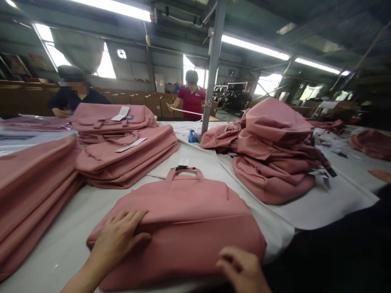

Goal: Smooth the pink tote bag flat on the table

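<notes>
1 pink bag | left hand flat, open on it | right hand curled at its edge

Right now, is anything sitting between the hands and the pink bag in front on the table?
Nothing visible. The left hand lies flat on the pink bag and the right hand rests on its near edge. The stacks of pink bags lie farther back, apart from it.

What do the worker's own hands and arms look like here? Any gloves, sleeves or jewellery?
Both are bare. The left hand wears no glove, and its forearm shows no sleeve, watch or bracelet up to the frame edge. The right hand is also ungloved; only its back and knuckles are in view, so its wrist and arm cannot be judged. No rings are visible on either.
</notes>
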Tool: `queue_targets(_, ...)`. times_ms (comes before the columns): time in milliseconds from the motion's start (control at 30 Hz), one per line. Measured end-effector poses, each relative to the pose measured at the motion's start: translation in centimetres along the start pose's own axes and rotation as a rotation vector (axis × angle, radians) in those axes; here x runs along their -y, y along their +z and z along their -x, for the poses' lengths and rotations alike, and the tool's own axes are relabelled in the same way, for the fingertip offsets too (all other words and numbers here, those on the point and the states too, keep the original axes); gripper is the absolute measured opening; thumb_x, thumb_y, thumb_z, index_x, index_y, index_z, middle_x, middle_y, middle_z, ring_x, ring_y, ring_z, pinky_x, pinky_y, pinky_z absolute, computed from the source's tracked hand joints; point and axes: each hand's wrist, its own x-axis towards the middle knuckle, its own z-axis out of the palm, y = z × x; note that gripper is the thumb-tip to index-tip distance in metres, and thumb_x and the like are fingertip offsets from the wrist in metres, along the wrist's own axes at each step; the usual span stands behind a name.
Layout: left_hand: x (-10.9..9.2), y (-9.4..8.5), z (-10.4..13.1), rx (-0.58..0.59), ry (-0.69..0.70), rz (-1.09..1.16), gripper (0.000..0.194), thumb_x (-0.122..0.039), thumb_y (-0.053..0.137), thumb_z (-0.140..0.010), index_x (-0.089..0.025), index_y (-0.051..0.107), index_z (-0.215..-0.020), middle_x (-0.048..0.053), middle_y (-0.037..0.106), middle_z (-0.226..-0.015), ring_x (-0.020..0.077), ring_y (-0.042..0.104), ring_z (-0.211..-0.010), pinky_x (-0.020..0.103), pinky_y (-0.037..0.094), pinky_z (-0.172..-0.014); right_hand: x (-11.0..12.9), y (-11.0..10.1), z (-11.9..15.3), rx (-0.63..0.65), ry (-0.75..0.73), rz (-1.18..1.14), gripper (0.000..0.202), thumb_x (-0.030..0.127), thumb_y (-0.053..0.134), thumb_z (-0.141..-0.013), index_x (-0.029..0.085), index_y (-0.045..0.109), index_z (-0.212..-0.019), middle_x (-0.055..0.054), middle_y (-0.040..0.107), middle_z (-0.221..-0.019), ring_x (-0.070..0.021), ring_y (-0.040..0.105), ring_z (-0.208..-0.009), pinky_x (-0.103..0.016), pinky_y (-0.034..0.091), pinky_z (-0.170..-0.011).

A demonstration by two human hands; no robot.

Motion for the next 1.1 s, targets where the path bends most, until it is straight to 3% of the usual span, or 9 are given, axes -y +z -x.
queue_targets(100, 0.3, 0.1, 0.3, 0.033, 0.027, 0.033, 0.031, -0.034, 0.061, -0.084, -0.025, 0.063, -0.113, 0.004, 0.07, -0.108, 0.0284, 0.06, -0.098, 0.043, 0.045, -0.086, -4.7, -4.6, -2.4, -0.427, 0.182, 0.132, 0.079, 0.073, 0.063, -0.067, 0.016, 0.057, -0.122, -0.017, 0.061, -0.122, -0.0373, 0.055, -0.114, -0.051, 0.045, -0.1)
queue_targets(167, 0.6, 0.2, 0.5, 0.025, 0.046, 0.031, 0.023, -0.031, 0.053, -0.087, -0.026, 0.066, -0.105, 0.003, 0.071, -0.099, 0.0273, 0.062, -0.092, 0.042, 0.046, -0.082, -6.9, -6.0, -3.6, -0.355, 0.271, 0.029, 0.097, 0.078, 0.062, -0.061, 0.009, 0.05, -0.129, -0.022, 0.056, -0.13, -0.0401, 0.052, -0.119, -0.055, 0.044, -0.1)
queue_targets(267, 1.6, -0.3, 0.9, -0.05, 0.052, 0.019, 0.027, -0.031, 0.044, -0.09, -0.026, 0.069, -0.099, 0.004, 0.071, -0.091, 0.0278, 0.063, -0.087, 0.042, 0.048, -0.078, -7.3, -5.6, -5.3, -0.106, 0.275, -0.148, 0.071, 0.068, 0.062, -0.072, 0.011, 0.061, -0.115, -0.015, 0.07, -0.11, -0.0327, 0.065, -0.102, -0.043, 0.054, -0.089)
queue_targets(367, 3.2, -1.1, 1.4, -0.133, 0.007, -0.019, 0.036, -0.04, 0.036, -0.093, -0.026, 0.069, -0.099, 0.006, 0.072, -0.091, 0.0298, 0.063, -0.088, 0.045, 0.049, -0.08, -6.1, -3.8, -7.9, -0.15, 0.214, -0.115, 0.056, 0.063, 0.061, -0.079, 0.014, 0.064, -0.107, -0.01, 0.073, -0.098, -0.0285, 0.067, -0.09, -0.037, 0.056, -0.078)
queue_targets(500, 3.3, -1.6, 1.3, 0.047, -0.026, 0.08, 0.035, -0.045, 0.039, -0.094, -0.026, 0.068, -0.1, 0.005, 0.072, -0.1, 0.0278, 0.064, -0.095, 0.045, 0.049, -0.089, -7.2, -0.4, -12.0, -0.297, 0.121, 0.066, 0.062, 0.075, 0.055, -0.074, 0.015, 0.062, -0.09, -0.014, 0.067, -0.086, -0.0332, 0.062, -0.084, -0.049, 0.051, -0.081)
queue_targets(700, -6.4, -2.0, -5.7, 0.1, 0.09, 0.16, 0.069, -0.052, 0.061, -0.083, -0.021, 0.04, -0.14, 0.015, 0.054, -0.136, 0.033, 0.052, -0.122, 0.047, 0.045, -0.098, -8.9, 0.0, -13.1, -0.313, -0.13, 0.278, 0.062, 0.069, 0.051, -0.083, 0.013, 0.061, -0.107, -0.024, 0.061, -0.117, -0.0392, 0.056, -0.112, -0.06, 0.044, -0.095)
queue_targets(833, -13.1, -0.9, -11.5, 0.253, 0.234, 0.07, 0.099, -0.051, 0.082, -0.059, -0.014, 0.038, -0.14, 0.019, 0.064, -0.114, 0.0365, 0.062, -0.1, 0.043, 0.053, -0.079, -5.8, -2.9, -8.1, 0.005, -0.694, 0.464, 0.043, 0.028, 0.053, -0.094, 0.02, 0.047, -0.135, -0.011, 0.053, -0.139, -0.0234, 0.041, -0.135, -0.045, 0.028, -0.116)
queue_targets(967, -15.3, 0.3, -14.1, 0.282, 0.393, 0.057, 0.037, -0.037, 0.076, -0.069, -0.017, 0.064, -0.098, 0.01, 0.071, -0.092, 0.0296, 0.068, -0.083, 0.034, 0.052, -0.065, -4.0, -1.7, -4.6, 0.543, -0.776, 0.476, 0.056, 0.033, 0.052, -0.095, 0.027, 0.032, -0.146, -0.005, 0.046, -0.146, -0.0227, 0.035, -0.138, -0.05, 0.018, -0.119)
queue_targets(1100, -17.3, 1.5, -11.8, 0.269, 0.591, 0.021, 0.01, -0.018, 0.055, -0.087, -0.017, 0.064, -0.091, 0.007, 0.07, -0.082, 0.0242, 0.067, -0.072, 0.033, 0.048, -0.06, -6.3, 3.3, -5.8, 0.551, -0.496, 0.454, 0.058, 0.05, 0.048, -0.094, 0.029, 0.033, -0.146, -0.007, 0.044, -0.147, -0.0329, 0.034, -0.138, -0.065, 0.016, -0.113)
